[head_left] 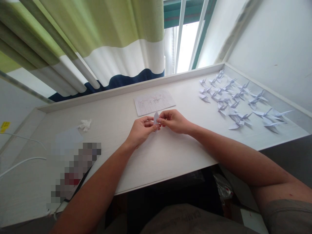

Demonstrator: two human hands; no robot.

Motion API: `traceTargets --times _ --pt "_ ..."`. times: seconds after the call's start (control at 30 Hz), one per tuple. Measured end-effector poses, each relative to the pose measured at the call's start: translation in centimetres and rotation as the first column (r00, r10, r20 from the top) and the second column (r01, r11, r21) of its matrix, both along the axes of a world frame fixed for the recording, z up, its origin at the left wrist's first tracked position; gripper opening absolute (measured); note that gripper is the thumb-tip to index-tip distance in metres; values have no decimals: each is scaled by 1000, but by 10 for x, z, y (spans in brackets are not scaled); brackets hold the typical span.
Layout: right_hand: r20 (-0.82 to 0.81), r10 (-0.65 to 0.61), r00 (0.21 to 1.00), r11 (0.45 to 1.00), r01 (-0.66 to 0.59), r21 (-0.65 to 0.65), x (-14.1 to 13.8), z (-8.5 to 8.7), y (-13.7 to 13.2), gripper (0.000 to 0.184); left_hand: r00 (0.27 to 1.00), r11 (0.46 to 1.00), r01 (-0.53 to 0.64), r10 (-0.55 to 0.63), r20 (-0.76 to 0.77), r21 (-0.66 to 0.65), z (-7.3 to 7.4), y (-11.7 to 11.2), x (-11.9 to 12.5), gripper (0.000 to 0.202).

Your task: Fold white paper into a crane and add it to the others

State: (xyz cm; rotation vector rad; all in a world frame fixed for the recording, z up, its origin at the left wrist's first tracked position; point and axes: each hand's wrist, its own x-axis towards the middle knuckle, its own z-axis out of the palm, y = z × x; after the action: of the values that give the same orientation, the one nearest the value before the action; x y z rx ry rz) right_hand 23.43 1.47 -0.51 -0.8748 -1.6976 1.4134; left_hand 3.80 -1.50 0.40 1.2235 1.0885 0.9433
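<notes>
My left hand [141, 129] and right hand [173, 121] both pinching small white pointed folded-paper piece [156, 117], upright between them. Probably featherlight, crisp, easily crumpled; best taken lightly by folded edges. White folded-paper birds [238, 96] right of my right hand, on white flat-topped desk [112, 113].

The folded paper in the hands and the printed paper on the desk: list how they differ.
Pose: the folded paper is held upright between the left hand and right hand; the printed paper lies flat on the desk.
Shape: the folded paper is narrow and pointed on top; the printed paper is a wider, larger rectangle.
Surface: the folded paper looks plain; the printed paper bears a grid.
Both look whitish.
</notes>
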Motion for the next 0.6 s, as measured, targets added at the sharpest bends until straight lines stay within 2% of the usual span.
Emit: traceTargets --times 0.13,0.27,0.3,0.37,0.4,0.47,0.53,0.6 --pt "-5 12 1000 999 -12 -29 -1 0 -1 31 998 998 58 -57 -33 10 -2 -1 0 40" --pt "-52 39 998 998 -41 -55 -2 1 -1 35 993 994 102 -100 -61 26 -4 0 -3 38" --pt "-56 20 998 999 -22 -47 -2 1 -1 36 993 995 86 -82 -86 50 -4 0 -2 37" --pt "-35 -46 998 999 45 -29 -2 2 -1 36 984 983 -16 48 -172 184 -6 0 -1 35" --pt "-20 -84 996 996 83 -24 -2 2 -1 36 966 955 -77 143 -217 286 -7 -1 1 34" --pt "-10 -137 990 990 137 -30 -2 2 -1 37 916 864 -141 300 -268 483 -9 -2 4 31" --pt "-40 -153 987 988 152 -39 -3 1 0 39 895 804 -122 343 -286 582 -9 -3 6 25" --pt "-72 -143 987 990 142 -25 -3 -1 1 42 903 800 -100 323 -283 592 -8 -4 8 22"
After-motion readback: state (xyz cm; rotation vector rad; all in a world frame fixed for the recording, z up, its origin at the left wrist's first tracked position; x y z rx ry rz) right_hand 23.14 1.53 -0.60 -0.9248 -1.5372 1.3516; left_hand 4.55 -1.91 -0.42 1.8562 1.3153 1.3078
